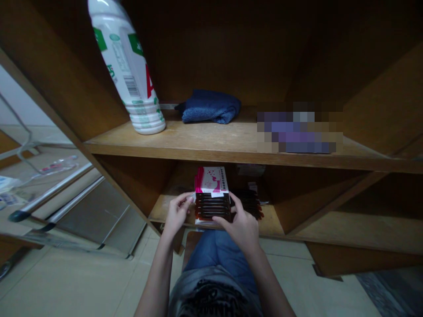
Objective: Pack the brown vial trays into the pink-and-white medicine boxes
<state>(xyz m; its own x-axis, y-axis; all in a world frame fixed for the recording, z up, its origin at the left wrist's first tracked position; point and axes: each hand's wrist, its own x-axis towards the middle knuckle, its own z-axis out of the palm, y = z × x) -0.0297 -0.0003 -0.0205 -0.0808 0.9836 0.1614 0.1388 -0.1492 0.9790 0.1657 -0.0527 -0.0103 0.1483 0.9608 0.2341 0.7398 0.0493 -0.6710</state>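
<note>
The left hand comes up from the lower edge of the view, its fingers bent and pinching the left side of a pink-and-white carton. The right hand reaches across from the other side, its fingers curved over the right end of a tray of brown glass vials that sits at the carton's front; its thumb is hidden. The carton stands tilted back on the lower shelf, held between both hands, with the vials lying in horizontal rows.

Just right of the carton, more brown vials lie on that shelf, partly behind the right hand. Above the carton, the upper shelf carries a folded blue towel. Up and left of the carton, a white plastic bottle leans tilted on the same shelf. Up and right, a pixelated object is too blurred to name. Below the carton are the person's jeans.
</note>
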